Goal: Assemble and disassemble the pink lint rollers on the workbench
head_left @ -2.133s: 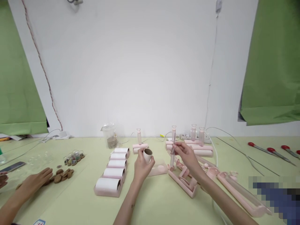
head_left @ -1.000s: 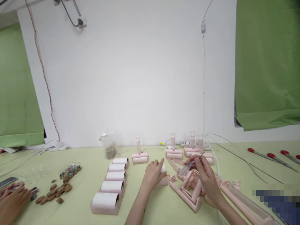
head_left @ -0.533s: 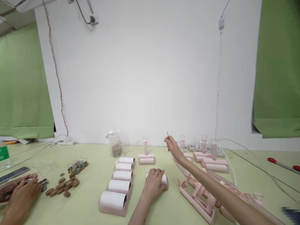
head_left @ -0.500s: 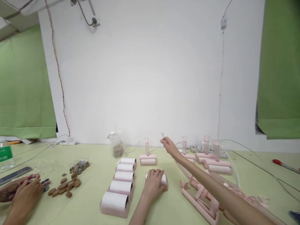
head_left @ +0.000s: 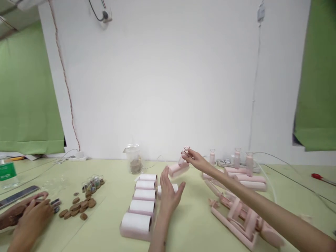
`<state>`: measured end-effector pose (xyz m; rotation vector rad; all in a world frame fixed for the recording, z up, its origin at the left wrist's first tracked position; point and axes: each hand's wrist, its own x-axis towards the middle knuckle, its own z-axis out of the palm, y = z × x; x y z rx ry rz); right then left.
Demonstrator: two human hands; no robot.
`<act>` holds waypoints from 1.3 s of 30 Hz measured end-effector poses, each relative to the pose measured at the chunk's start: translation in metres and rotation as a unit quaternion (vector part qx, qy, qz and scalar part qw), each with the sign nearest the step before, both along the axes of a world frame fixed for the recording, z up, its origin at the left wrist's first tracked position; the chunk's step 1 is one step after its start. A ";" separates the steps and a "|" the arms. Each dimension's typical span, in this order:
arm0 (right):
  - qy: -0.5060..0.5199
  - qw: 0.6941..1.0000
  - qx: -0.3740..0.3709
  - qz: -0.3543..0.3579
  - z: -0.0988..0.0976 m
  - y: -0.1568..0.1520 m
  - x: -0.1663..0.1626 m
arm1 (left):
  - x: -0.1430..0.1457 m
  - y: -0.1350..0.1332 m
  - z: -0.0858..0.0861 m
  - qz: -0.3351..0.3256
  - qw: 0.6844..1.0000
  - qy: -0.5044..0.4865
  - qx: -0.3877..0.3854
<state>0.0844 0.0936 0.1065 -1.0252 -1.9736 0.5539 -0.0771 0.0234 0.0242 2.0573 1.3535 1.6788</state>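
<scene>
My right hand (head_left: 195, 159) pinches the top of the clear-and-pink handle of a pink lint roller (head_left: 179, 170), which is tilted above the table's far side. My left hand (head_left: 169, 194) is open, fingers stretched up and thumb apart, just below that roller. Behind its fingers lies a white paper roll in a pink holder (head_left: 172, 189), partly hidden; I cannot tell whether the hand touches it. To the left, several more white rolls in pink holders (head_left: 136, 224) form a column. Pink roller frames (head_left: 233, 224) lie piled under my right forearm.
Several pink lint rollers with upright handles (head_left: 249, 178) stand at the back right, near cables and a power strip (head_left: 223, 163). A plastic bag (head_left: 135, 161) stands by the wall. At left, another person's hands (head_left: 34, 217) work beside brown discs (head_left: 82, 206) and a phone (head_left: 19, 196).
My right hand has taken hold of the lint roller's handle and tilted it. My left hand has opened and risen off the white roll, which now sits closer to the column.
</scene>
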 end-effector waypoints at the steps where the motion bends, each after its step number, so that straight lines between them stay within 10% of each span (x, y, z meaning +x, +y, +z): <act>1: -0.007 1.000 -0.005 0.027 0.002 -0.016 0.011 | 0.005 -0.004 0.007 -0.034 0.999 -0.008 -0.025; 8: 0.000 0.989 -0.093 0.115 -0.036 -0.117 0.042 | 0.040 -0.023 0.007 -0.338 0.898 -0.024 -0.279; 15: 0.180 0.974 -0.128 0.053 -0.070 -0.131 0.054 | 0.046 -0.022 0.004 -0.243 0.942 -0.088 -0.212; 31: 0.012 0.995 -0.013 -0.102 -0.073 -0.160 0.058 | 0.049 -0.048 0.010 -0.218 0.922 0.224 -0.228; 39: -0.182 0.952 0.095 -0.228 -0.078 -0.163 0.056 | 0.066 -0.062 0.008 -0.258 0.893 0.294 -0.221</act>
